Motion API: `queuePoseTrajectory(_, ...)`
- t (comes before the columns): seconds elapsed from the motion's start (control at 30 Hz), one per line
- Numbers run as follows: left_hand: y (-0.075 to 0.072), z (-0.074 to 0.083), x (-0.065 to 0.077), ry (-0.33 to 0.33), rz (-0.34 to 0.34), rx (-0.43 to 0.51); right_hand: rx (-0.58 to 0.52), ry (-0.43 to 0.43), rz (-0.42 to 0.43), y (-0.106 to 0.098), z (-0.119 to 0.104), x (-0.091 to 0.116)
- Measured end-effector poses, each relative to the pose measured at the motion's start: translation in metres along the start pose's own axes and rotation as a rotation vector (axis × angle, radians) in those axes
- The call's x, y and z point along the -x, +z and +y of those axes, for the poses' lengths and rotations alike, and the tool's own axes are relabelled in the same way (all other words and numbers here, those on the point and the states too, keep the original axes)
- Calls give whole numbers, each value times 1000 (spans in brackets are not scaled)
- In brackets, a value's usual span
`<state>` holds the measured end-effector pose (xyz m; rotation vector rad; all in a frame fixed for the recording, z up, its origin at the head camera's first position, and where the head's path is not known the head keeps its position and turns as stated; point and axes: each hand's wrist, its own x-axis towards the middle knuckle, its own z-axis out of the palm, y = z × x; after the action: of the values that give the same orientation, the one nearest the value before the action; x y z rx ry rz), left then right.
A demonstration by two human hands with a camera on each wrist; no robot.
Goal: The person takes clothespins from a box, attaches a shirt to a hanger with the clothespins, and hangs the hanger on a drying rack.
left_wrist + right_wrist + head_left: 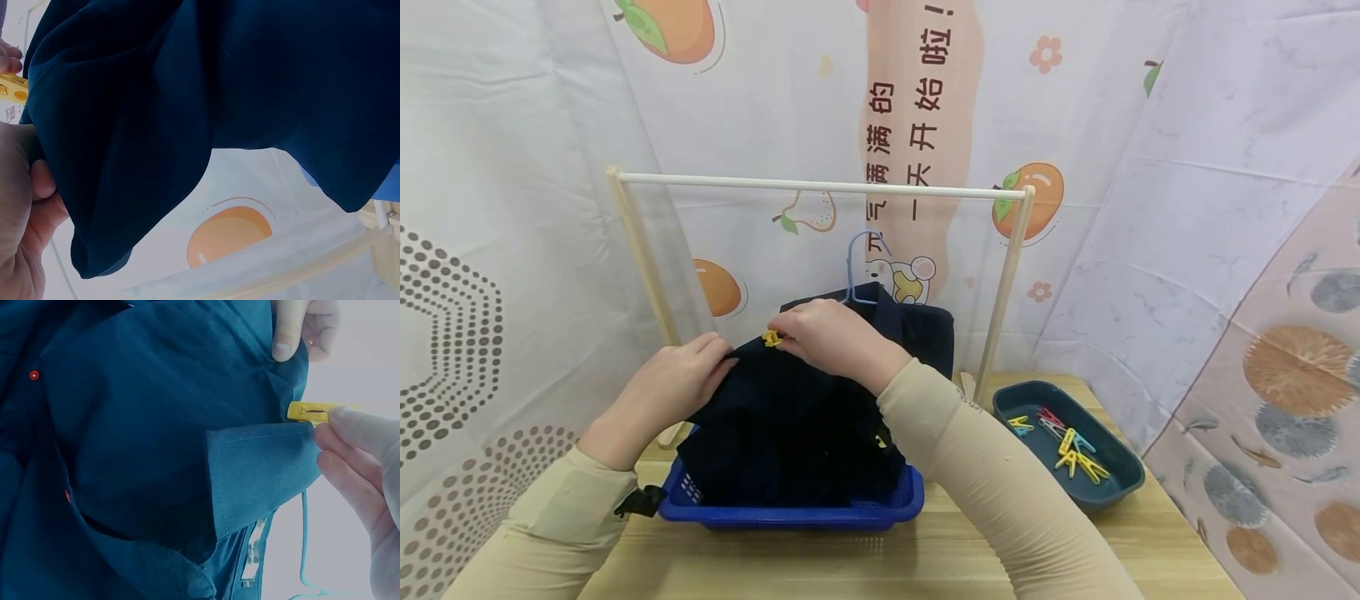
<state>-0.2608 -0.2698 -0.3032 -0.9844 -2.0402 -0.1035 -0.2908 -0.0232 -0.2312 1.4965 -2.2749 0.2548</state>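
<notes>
A dark navy collared shirt (790,400) hangs partly over a blue plastic basket (797,517), with a light blue hanger (851,267) sticking out at its collar. My right hand (835,337) pinches a yellow clothespin (306,411) at the shirt's upper edge, beside the collar. To the left, my left hand (673,379) grips the same edge between thumb and fingers. Red buttons (34,375) show on the cloth in the right wrist view. Another yellow clip (882,440) sits lower on the dark fabric, partly behind my right forearm.
Behind the basket stands a wooden rack with a white bar (820,187). A dark green tray (1120,483) on the right holds several coloured clothespins (1067,442). Printed curtains (775,100) surround the wooden table (760,567).
</notes>
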Motion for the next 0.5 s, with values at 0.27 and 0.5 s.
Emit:
queuePoseTrajectory(0.27, 0, 0, -1, 8, 1, -4, 24, -7, 4, -1, -1, 0)
queuePoseTrajectory(0.5, 0, 0, -1, 13, -3, -6, 39, -10, -12, 0, -1, -1)
